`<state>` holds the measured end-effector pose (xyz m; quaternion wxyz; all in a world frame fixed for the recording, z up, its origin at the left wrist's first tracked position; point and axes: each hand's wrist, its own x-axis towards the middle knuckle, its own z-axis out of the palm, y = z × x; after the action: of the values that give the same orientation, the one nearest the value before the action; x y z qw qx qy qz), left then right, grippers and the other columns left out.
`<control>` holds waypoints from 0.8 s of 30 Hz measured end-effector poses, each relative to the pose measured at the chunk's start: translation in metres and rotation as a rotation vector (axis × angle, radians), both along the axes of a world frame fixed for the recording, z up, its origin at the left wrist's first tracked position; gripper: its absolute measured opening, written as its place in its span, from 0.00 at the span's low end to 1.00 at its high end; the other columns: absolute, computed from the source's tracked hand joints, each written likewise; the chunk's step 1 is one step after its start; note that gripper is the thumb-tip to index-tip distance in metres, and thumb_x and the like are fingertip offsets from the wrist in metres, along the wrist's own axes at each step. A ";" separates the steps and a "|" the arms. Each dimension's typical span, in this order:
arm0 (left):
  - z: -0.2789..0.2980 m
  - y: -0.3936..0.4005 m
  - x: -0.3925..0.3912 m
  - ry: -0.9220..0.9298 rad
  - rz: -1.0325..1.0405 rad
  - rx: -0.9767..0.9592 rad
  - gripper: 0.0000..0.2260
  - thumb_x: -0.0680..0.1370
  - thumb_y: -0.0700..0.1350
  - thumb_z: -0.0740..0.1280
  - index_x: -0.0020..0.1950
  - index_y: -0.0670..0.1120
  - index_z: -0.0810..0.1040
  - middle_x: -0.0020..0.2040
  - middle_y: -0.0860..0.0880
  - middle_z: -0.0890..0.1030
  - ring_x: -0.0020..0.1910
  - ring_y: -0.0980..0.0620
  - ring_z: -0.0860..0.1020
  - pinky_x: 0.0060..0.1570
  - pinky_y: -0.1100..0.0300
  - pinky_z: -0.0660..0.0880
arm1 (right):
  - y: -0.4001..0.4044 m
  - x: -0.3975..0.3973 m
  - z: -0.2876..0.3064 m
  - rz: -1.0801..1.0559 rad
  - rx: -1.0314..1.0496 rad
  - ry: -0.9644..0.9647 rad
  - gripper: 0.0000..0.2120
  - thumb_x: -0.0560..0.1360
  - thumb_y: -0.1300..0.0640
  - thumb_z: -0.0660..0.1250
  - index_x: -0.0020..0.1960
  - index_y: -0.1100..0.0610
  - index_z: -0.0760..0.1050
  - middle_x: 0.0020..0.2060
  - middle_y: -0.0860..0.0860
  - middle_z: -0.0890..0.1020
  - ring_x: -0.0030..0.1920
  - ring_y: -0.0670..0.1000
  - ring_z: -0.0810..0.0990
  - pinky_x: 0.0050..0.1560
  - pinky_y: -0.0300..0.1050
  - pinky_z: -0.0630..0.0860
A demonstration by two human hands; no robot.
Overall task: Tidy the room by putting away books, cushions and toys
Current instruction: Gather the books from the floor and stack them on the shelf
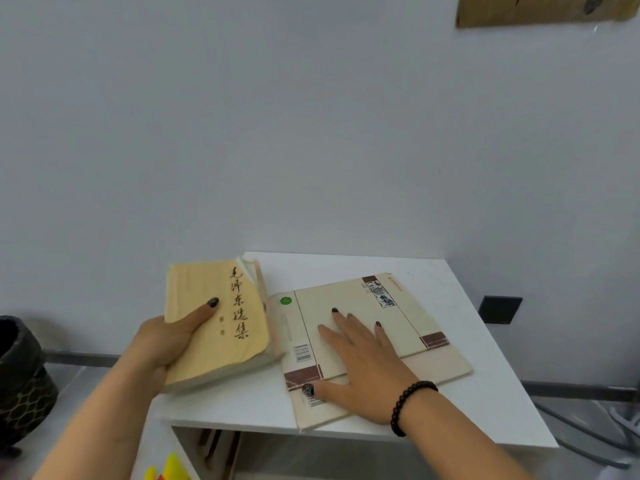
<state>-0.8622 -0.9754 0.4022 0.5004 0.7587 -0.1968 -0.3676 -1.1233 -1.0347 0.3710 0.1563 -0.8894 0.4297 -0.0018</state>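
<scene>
White shelf top (450, 282): right hand (360, 358) flat on cream books (398, 306)

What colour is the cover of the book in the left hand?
Pale yellow cover with black calligraphy, in the head view.

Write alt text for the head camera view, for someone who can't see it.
A person's left hand holds a thick yellow book above the white shelf top, while the right hand presses flat on two cream books stacked there. A black bin stands on the floor at left, against a plain pale wall.
</scene>
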 end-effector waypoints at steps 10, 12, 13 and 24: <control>-0.012 -0.003 0.012 -0.141 -0.130 0.139 0.26 0.68 0.61 0.74 0.52 0.40 0.78 0.46 0.42 0.82 0.44 0.43 0.80 0.37 0.54 0.73 | 0.000 0.014 0.001 0.002 -0.195 0.094 0.54 0.61 0.24 0.31 0.76 0.52 0.58 0.76 0.52 0.61 0.77 0.54 0.57 0.75 0.58 0.56; -0.013 -0.004 0.012 -0.177 -0.155 0.139 0.26 0.69 0.62 0.74 0.52 0.41 0.78 0.46 0.42 0.83 0.44 0.43 0.80 0.38 0.54 0.74 | -0.006 0.016 -0.009 0.007 -0.453 -0.175 0.47 0.71 0.26 0.33 0.57 0.56 0.79 0.52 0.53 0.83 0.53 0.55 0.81 0.52 0.52 0.79; -0.013 -0.005 0.011 -0.200 -0.162 0.134 0.25 0.69 0.62 0.74 0.52 0.42 0.78 0.46 0.43 0.83 0.44 0.43 0.80 0.38 0.54 0.74 | -0.011 0.016 -0.014 0.007 -0.599 -0.311 0.41 0.77 0.30 0.38 0.44 0.56 0.81 0.36 0.50 0.82 0.36 0.51 0.81 0.36 0.47 0.79; -0.008 -0.007 -0.033 -0.971 -0.199 0.057 0.36 0.76 0.57 0.67 0.79 0.48 0.54 0.77 0.47 0.58 0.75 0.45 0.58 0.71 0.46 0.61 | -0.038 -0.015 0.019 -0.122 -0.534 -0.857 0.32 0.76 0.31 0.52 0.35 0.56 0.78 0.22 0.45 0.72 0.25 0.48 0.69 0.28 0.38 0.65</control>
<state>-0.8953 -0.9823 0.3944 0.2924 0.8334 -0.4685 -0.0230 -1.1386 -1.0730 0.3899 0.0853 -0.7909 0.3628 -0.4853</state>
